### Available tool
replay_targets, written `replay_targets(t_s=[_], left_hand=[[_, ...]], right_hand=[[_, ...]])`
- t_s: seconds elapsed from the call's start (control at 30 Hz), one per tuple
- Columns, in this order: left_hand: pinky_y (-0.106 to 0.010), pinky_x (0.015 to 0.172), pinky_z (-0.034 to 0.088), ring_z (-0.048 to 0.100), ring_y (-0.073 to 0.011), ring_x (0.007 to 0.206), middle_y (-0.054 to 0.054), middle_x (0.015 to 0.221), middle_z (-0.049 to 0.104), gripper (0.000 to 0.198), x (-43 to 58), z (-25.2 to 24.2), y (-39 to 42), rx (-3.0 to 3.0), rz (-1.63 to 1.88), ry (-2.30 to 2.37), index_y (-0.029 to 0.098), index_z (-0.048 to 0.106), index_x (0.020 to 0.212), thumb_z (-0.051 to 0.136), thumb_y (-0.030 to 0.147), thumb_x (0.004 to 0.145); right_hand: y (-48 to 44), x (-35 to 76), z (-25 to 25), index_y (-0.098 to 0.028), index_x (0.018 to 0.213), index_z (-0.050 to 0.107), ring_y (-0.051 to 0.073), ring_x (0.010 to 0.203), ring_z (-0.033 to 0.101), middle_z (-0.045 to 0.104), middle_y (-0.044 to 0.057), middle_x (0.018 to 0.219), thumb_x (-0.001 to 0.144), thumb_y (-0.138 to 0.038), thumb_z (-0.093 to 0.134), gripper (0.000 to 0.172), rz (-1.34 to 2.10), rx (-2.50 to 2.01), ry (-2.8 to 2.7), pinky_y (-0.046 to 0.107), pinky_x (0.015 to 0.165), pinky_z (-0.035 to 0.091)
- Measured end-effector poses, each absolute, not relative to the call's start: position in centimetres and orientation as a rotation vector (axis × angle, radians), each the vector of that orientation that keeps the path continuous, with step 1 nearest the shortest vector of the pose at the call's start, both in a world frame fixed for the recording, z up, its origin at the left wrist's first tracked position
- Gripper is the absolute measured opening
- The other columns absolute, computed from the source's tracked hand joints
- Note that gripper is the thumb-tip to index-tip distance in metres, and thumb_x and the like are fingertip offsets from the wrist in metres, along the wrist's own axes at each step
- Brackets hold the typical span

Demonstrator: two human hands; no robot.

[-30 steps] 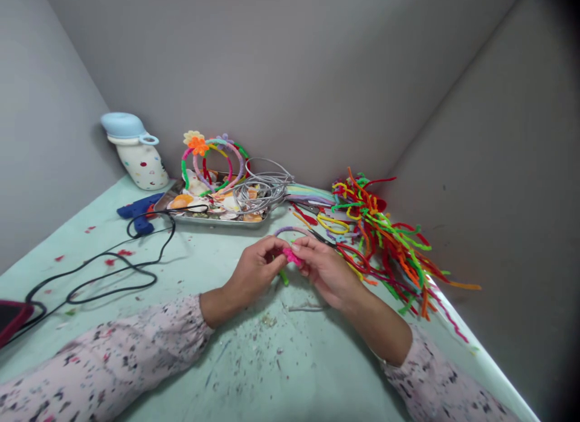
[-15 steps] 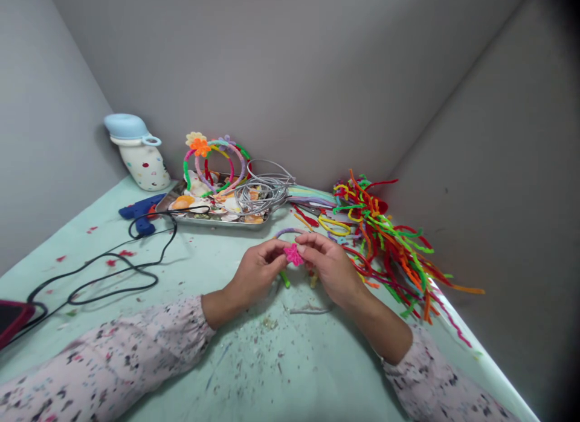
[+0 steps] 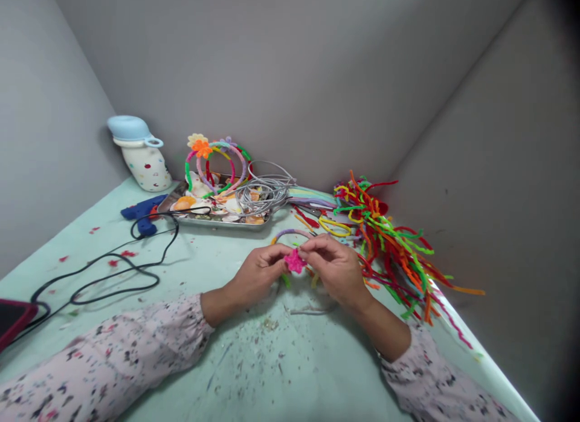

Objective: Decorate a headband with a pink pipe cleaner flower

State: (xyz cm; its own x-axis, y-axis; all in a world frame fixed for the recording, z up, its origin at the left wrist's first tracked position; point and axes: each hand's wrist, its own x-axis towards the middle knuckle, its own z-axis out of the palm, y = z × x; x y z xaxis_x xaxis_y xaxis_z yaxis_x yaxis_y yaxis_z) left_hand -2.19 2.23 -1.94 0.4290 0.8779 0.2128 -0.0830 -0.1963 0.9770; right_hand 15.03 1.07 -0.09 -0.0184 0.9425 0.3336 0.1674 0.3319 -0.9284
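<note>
Pinching a small pink flower [image 3: 295, 261] between them, the two hands meet above the middle of the bench [image 3: 235, 373]. The left hand [image 3: 260, 271] is clamped on its left side with thumb and forefinger; the right hand [image 3: 334, 269] grips its upper right edge with the fingertips. A curved, multicoloured band [image 3: 290, 232] arches out just beyond the fingers, partly hidden by them; whether the flower touches it cannot be told.

An uneven pull from the two hands could probably bend a soft-looking petal out of shape, and a slackened pinch might drop the flower among the scraps below. A swing of the right hand outward risks snagging the tangle of fuzzy stems [image 3: 394, 246] just beside it. On the other side, a sweep of the left sleeve [image 3: 136, 355] could catch the looping black cord [image 3: 156, 262].

The back is the tight side: a metal tray [image 3: 222, 225] and a grey wire coil [image 3: 265, 195] sit before the wall [image 3: 290, 77]. To the right, the bench's edge slopes past the tangle. The most room lies nearer the body, between the forearms, where a thin grey strip [image 3: 312, 312] and crumbs are scattered.
</note>
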Motion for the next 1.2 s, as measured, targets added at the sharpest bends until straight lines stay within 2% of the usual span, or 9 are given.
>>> replay_targets(t_s=[0.1,0.17,0.27,0.47,0.73,0.93,1.2], left_hand=[[-0.025,0.069,0.041,0.055,-0.0142,0.072,-0.003,0.078,0.065,0.017,-2.2,-2.0,2.3,1.522,1.001,0.708,0.017,0.071,0.089,0.061,0.030,0.083],[-0.025,0.069,0.040,0.054,-0.0137,0.071,-0.003,0.077,0.065,0.017,-2.2,-1.9,2.3,1.550,0.971,0.709,0.017,0.071,0.087,0.059,0.029,0.084],[-0.025,0.069,0.039,0.053,-0.0133,0.072,-0.002,0.076,0.063,0.018,-2.2,-1.8,2.2,1.584,0.934,0.705,0.017,0.071,0.085,0.057,0.028,0.085],[-0.023,0.066,0.038,0.052,-0.0118,0.069,-0.001,0.075,0.063,0.016,-2.3,-2.0,2.5,1.455,0.936,0.690,0.016,0.070,0.086,0.063,0.029,0.082],[-0.023,0.066,0.039,0.052,-0.0115,0.068,-0.001,0.074,0.063,0.017,-2.1,-2.2,2.6,1.410,0.920,0.692,0.015,0.069,0.082,0.065,0.032,0.080],[-0.025,0.067,0.038,0.052,-0.0125,0.069,-0.002,0.074,0.062,0.019,-2.4,-2.6,3.0,1.499,0.830,0.665,0.014,0.070,0.081,0.062,0.031,0.081],[-0.025,0.069,0.037,0.052,-0.0117,0.071,-0.001,0.077,0.062,0.018,-2.4,-2.4,3.1,1.461,0.766,0.624,0.016,0.069,0.084,0.065,0.032,0.080]], right_hand=[[1.4,15.6,0.6,-0.024,0.084,0.070,0.017,0.079,0.061,0.067,0.002,0.085,0.078,-0.029,0.066,0.009,0.911,-1.064,-1.565,0.034,0.076,0.048],[1.6,16.1,1.3,-0.025,0.091,0.071,0.019,0.090,0.060,0.066,0.004,0.094,0.082,-0.031,0.061,0.014,0.892,-1.033,-1.686,0.036,0.082,0.047],[1.7,16.6,2.4,-0.026,0.093,0.071,0.020,0.097,0.058,0.065,0.004,0.095,0.085,-0.026,0.058,0.015,0.813,-0.966,-1.939,0.037,0.087,0.045],[1.3,16.3,3.3,-0.024,0.090,0.070,0.016,0.080,0.058,0.063,0.001,0.084,0.082,-0.020,0.058,0.014,0.747,-1.102,-2.085,0.032,0.078,0.044],[1.1,16.0,3.4,-0.018,0.084,0.063,0.011,0.067,0.052,0.061,0.001,0.084,0.081,-0.025,0.058,0.009,0.975,-1.220,-1.974,0.023,0.059,0.042],[1.3,16.7,3.0,-0.021,0.101,0.064,0.012,0.070,0.052,0.058,0.001,0.083,0.084,-0.024,0.053,0.020,1.096,-1.152,-2.031,0.023,0.062,0.041],[1.5,16.8,3.0,-0.017,0.084,0.062,0.009,0.063,0.048,0.054,-0.003,0.070,0.081,-0.026,0.059,0.009,1.341,-1.114,-1.905,0.021,0.059,0.038]])
